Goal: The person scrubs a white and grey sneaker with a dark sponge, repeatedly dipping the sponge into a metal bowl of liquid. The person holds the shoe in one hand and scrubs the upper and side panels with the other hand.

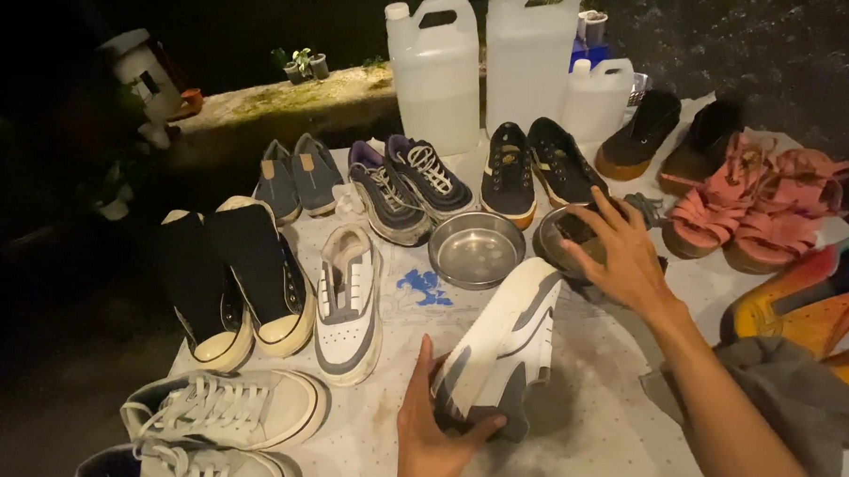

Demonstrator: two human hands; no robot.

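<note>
A white dotted cloth (615, 433) covers the surface, and its near-left edge runs diagonally past the cream laced sneakers (226, 408) at the bottom left, with dark ground beyond. Three translucent plastic jugs (530, 54) stand along the far edge. In front of them a row of shoe pairs fills the cloth from left to right: grey slip-ons (298, 176), purple-and-grey runners (407, 186), black low sneakers (540, 167), dark brown-soled shoes (673, 134) and pink strappy sandals (755, 208). Black high-top sneakers (235, 284) sit near the left edge, with a single white-and-grey sneaker (349, 306) just beside them.

The barest room lies on the cloth at the lower middle and right, between the held shoe and a grey rag (795, 397); orange footwear (808, 313) crowds the right edge.

The left hand (436, 436) grips the heel end of a white sneaker with grey panels (506, 340), tilted sole-up, toe pointing toward an empty steel bowl (476, 250). The right hand (621, 255) lies fingers spread over a second, darker bowl (570, 239), resting on its rim without a closed grip.
</note>
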